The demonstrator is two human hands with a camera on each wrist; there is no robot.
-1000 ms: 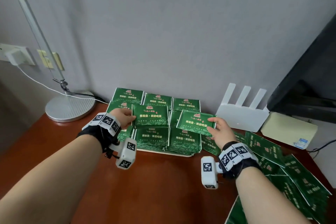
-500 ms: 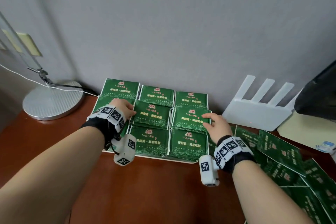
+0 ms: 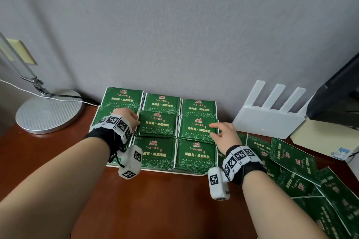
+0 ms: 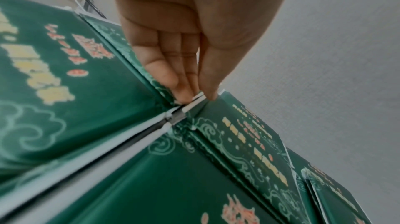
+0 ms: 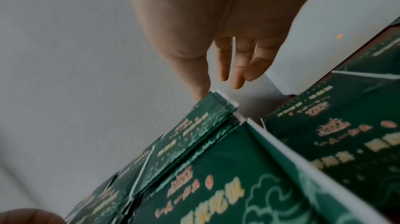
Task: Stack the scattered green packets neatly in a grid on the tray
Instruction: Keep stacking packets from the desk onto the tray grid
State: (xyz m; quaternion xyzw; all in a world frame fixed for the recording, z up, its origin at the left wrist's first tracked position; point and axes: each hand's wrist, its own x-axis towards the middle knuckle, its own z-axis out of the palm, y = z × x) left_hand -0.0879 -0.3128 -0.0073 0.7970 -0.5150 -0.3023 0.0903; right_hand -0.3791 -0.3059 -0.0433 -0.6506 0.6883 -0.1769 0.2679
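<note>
Green foil-like packets (image 3: 158,126), flat and rectangular with pale cloud scrolls and yellow lettering, lie in a three-by-three grid of low stacks on a thin white tray (image 3: 155,170) pushed against the grey wall. More of the same packets lie loose and overlapping on the reddish-brown wooden desk (image 3: 155,203) to the right (image 3: 291,161). The left hand (image 3: 124,117) rests over the middle-left stack, its fingers straight and close together; in the left wrist view the fingertips (image 4: 184,94) press on the white edge of a packet where the stacks meet. The right hand (image 3: 223,134) lies at the right edge of the middle-right packet (image 3: 197,127), forefinger stretched flat across its glossy top, the other fingers relaxed and gripping nothing. A round ribbed metal lamp base (image 3: 48,110) stands to the left of the tray, and a white router (image 3: 270,118) with three flat antennas to the right.
</note>
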